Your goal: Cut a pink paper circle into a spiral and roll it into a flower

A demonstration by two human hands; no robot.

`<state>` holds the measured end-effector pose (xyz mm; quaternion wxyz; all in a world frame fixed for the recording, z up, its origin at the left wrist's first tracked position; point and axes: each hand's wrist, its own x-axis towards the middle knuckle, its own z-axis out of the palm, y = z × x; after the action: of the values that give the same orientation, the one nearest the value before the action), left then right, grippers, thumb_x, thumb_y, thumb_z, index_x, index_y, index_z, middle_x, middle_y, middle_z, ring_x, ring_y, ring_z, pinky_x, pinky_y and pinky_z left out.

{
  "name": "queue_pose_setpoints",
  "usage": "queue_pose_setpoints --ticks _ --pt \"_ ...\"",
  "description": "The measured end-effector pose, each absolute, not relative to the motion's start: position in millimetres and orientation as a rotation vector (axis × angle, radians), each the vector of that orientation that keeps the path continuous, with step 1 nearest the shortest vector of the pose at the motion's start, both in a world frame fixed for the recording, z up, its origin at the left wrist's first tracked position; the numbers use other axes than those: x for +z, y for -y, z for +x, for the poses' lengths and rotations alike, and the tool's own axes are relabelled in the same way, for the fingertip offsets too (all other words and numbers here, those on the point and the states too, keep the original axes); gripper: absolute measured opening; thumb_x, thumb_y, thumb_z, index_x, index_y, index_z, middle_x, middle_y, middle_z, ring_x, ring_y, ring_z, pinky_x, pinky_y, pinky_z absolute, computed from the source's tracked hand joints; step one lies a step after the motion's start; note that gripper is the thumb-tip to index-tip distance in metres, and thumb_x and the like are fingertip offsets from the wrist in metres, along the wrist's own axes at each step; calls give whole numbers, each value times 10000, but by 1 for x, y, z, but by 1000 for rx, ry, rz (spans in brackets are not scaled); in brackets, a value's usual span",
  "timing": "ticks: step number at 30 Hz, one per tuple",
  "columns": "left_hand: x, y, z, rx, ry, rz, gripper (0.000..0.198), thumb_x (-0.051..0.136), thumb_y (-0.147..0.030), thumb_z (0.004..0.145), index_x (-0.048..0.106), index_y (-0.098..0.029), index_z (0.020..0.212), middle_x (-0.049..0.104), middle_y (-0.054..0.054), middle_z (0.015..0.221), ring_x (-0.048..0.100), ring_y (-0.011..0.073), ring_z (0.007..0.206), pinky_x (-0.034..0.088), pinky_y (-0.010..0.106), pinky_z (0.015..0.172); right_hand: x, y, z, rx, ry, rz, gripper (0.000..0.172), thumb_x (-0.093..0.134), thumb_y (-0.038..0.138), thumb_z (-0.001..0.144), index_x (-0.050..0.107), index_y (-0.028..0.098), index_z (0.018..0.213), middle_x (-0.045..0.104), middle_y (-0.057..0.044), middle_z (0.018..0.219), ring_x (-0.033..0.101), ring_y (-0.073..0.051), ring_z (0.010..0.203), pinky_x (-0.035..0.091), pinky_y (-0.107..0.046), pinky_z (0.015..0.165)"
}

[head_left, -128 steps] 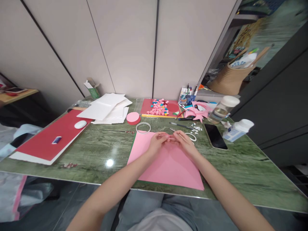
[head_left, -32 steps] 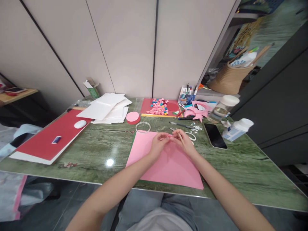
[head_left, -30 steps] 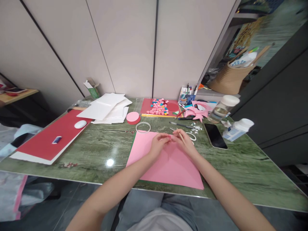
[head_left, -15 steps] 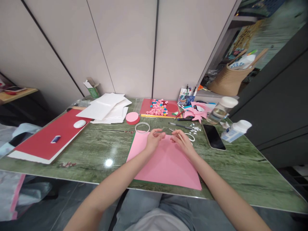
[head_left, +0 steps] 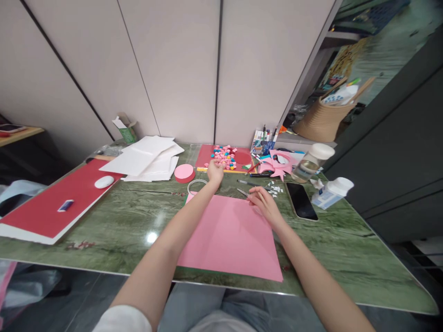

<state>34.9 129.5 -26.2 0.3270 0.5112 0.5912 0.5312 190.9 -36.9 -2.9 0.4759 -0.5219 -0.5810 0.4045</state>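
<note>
My left hand (head_left: 215,171) is stretched forward to the near edge of a pile of small pink and blue paper pieces (head_left: 224,156) on a red sheet (head_left: 242,158). Its fingers are curled downward and what they hold is hidden. My right hand (head_left: 264,204) rests at the far right corner of a large pink sheet (head_left: 228,235). It is closed on a thin tool (head_left: 242,192) whose tip points left. A clear tape ring (head_left: 194,185) lies just left of my left forearm.
On the green table are a round pink roll (head_left: 184,173), white sheets (head_left: 145,159), a red board (head_left: 51,203) with a white mouse (head_left: 104,181), a phone (head_left: 302,207), a white bottle (head_left: 332,191), a clear bottle (head_left: 309,162), a pink paper star (head_left: 275,165) and white scraps (head_left: 273,188).
My hands were together over the pink sheet's far edge. They parted, and my left hand reached forward to the pile of paper pieces. The right hand stayed put. The view shifted right.
</note>
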Motion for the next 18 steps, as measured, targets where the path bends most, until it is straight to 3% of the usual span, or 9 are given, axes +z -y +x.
queue_pose_setpoints --ticks 10,14,18 --pt "-16 -164 29 1252 -1738 1532 303 542 -306 695 572 -166 962 635 74 891 584 157 819 407 269 759 -17 18 226 913 1432 -1417 284 513 382 717 463 200 929 558 16 692 528 -121 582 432 -265 561" --pt "-3 -168 12 1052 -1794 1687 244 531 -295 709 626 -155 886 645 74 804 591 164 793 416 266 738 -21 19 223 845 1511 -1487 279 504 375 724 477 204 944 561 19 680 531 -127 580 419 -255 552" --pt "8 -165 -27 819 -1953 1831 237 556 -306 695 638 -127 827 622 146 879 542 249 939 389 340 799 -17 24 222 646 1633 -1672 222 466 319 755 481 206 946 575 10 673 533 -128 568 381 -235 540"
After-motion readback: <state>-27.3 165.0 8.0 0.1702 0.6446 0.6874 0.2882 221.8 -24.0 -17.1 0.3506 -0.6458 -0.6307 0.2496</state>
